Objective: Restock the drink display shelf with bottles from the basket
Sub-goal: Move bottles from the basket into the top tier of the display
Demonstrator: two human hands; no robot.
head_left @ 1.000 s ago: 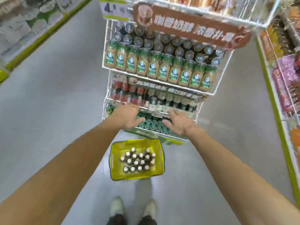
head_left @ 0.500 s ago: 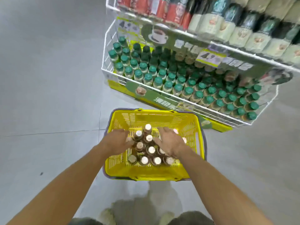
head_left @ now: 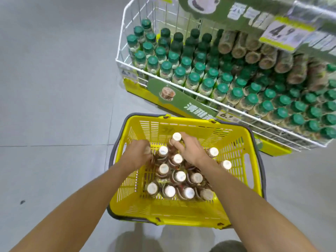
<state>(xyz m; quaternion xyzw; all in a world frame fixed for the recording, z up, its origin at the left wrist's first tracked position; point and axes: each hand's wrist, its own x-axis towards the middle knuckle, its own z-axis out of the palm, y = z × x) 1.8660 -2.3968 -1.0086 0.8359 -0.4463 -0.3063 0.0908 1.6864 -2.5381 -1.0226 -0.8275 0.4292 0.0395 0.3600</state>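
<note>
**Bottles: in the basket, both hands on them**

Bottles [head_left: 180,176], white caps, stand upright and packed together in the basket [head_left: 190,128].

- Floor [head_left: 54,88]: grey tile. Basket sits on it, just in front of the shelf.
- Shelf [head_left: 134,87]: white wire bin on a yellow base, bottom tier. Full of upright green-cap bottles [head_left: 193,77] in tight rows. Green sign [head_left: 181,100] hangs on the front rail, and a 6.9 price tag [head_left: 227,116] is beside it. A 4.9 tag [head_left: 285,33] sits on the tier above, blurred.
- Basket: yellow plastic, slotted walls, grey handles folded down along the rim. The load fills the middle, with bare floor grid along the far wall.
- Right hand [head_left: 190,150]: reaches into the far half, fingers and thumb wrapped round the neck of the far bottle [head_left: 176,136], cap poking out above the grip.
- Left hand [head_left: 138,155]: at the left edge of the cluster, fingers curled down round the left bottle [head_left: 147,149]. Only a bit of its cap shows, and the grip detail is blurred.
</note>
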